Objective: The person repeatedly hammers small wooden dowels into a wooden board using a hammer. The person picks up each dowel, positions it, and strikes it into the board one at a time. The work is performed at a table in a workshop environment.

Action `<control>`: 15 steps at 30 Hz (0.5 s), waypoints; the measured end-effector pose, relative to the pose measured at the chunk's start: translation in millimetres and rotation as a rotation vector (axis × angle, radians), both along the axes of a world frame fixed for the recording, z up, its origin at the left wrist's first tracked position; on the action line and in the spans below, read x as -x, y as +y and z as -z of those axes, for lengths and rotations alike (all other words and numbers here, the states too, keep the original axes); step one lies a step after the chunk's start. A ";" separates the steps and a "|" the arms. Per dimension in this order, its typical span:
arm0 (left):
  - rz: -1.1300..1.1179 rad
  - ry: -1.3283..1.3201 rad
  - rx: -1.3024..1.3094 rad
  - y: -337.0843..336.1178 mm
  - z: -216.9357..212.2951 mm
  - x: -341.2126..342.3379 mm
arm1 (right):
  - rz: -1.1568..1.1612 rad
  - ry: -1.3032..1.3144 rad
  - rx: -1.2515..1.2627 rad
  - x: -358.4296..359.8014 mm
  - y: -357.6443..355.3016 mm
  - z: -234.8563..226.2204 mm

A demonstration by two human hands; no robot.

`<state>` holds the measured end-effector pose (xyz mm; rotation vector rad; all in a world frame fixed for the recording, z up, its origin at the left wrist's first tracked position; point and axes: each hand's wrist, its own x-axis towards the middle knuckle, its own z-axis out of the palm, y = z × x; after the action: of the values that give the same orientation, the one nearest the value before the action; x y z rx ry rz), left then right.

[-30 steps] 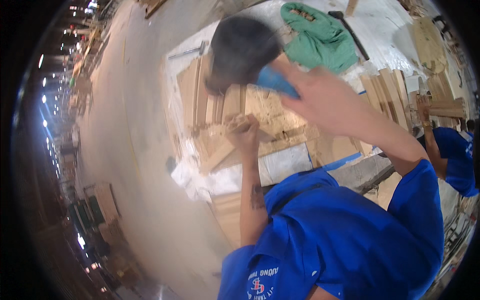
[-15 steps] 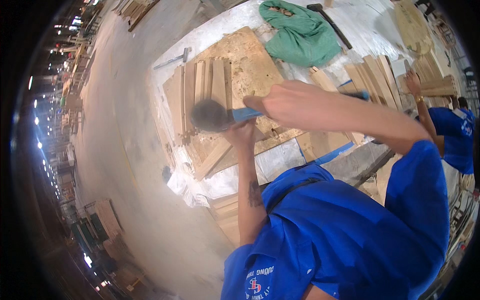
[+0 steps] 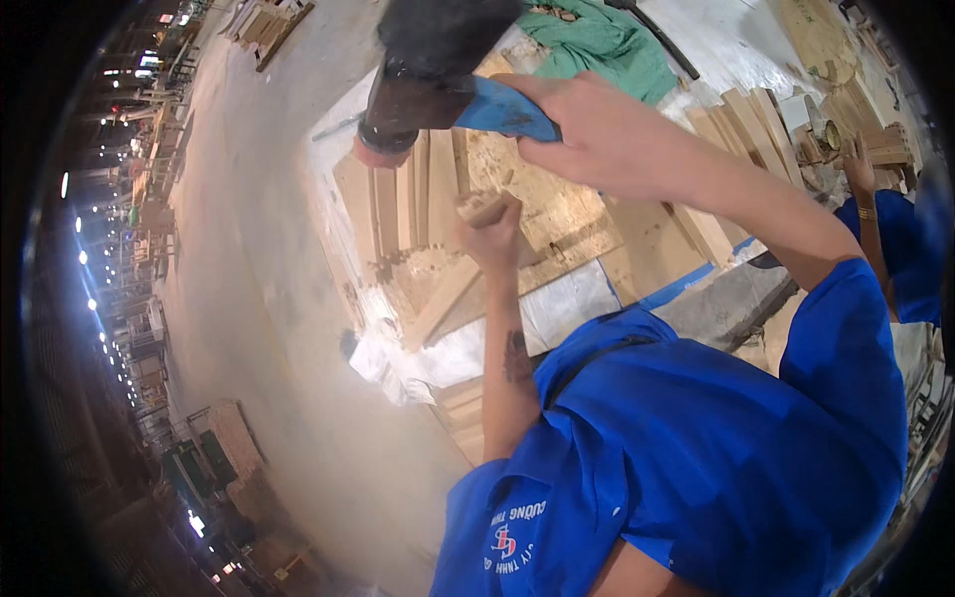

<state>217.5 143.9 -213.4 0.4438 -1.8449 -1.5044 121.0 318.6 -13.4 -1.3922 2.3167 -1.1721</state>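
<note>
Since half a second ago your right hand (image 3: 597, 134), clenched on the blue-handled hammer (image 3: 428, 85), has swung it up to top centre; your left hand (image 3: 492, 234) grips a wooden block (image 3: 479, 206) mid-frame.

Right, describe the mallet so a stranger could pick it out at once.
Start at the white-covered table strewn with pale wood slats. Above it the right hand grips a blue handle. The mallet on it has a big dark head, the only dark tool raised over the wood.

mallet (image 3: 418, 75) above planks (image 3: 398, 204), cloth (image 3: 597, 45) behind
</note>
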 end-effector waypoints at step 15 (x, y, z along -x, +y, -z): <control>-0.174 -0.034 0.249 -12.7 14.2 -19.7 | 0.029 0.162 0.112 -15.8 -3.1 24.5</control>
<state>237.2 131.1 -227.6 0.4973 -1.9361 -1.1412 136.8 315.5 -37.8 -1.5503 2.4199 -1.2594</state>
